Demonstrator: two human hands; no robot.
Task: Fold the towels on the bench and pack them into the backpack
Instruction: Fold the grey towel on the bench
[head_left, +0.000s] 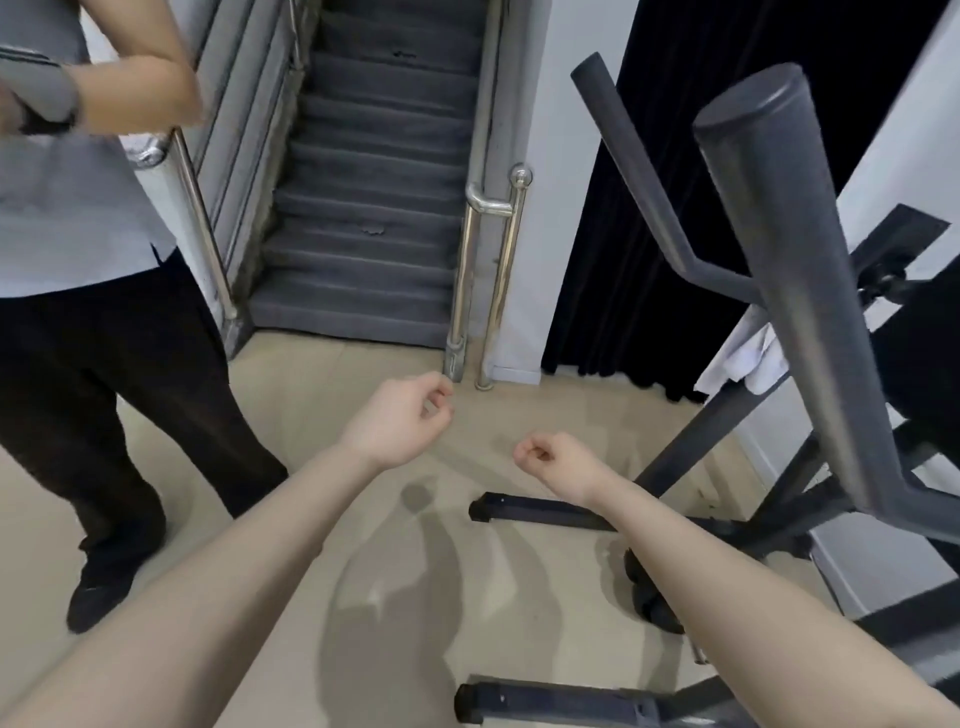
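A grey carpeted staircase (371, 208) with polished steel handrails (488, 280) climbs away at the far side of the room, and a second person in a pale shirt and black trousers (88, 312) stands at the left on the beige tiled floor (291, 410). To the right rises a dark grey tubular metal gym frame (779, 291), its black feet (540, 512) splayed across the tiles. Draped on that frame, partly hidden behind a thick upright tube, hangs a white cloth (756, 358) that looks like one of the towels. The bench itself is mostly out of view, and I see no backpack anywhere.

The wearer's two bare forearms reach out over the floor. The left hand (402, 423) has its fingers curled in loosely, holding nothing; the right hand (553, 460) is balled into an empty fist. They hang near each other, well apart from the cloth.

I judge folding has not started. The risk is plain enough: the frame's low feet lie right in the path to the towel and could trip a step, and a towel tugged from behind the tube could snag or drop onto the floor.
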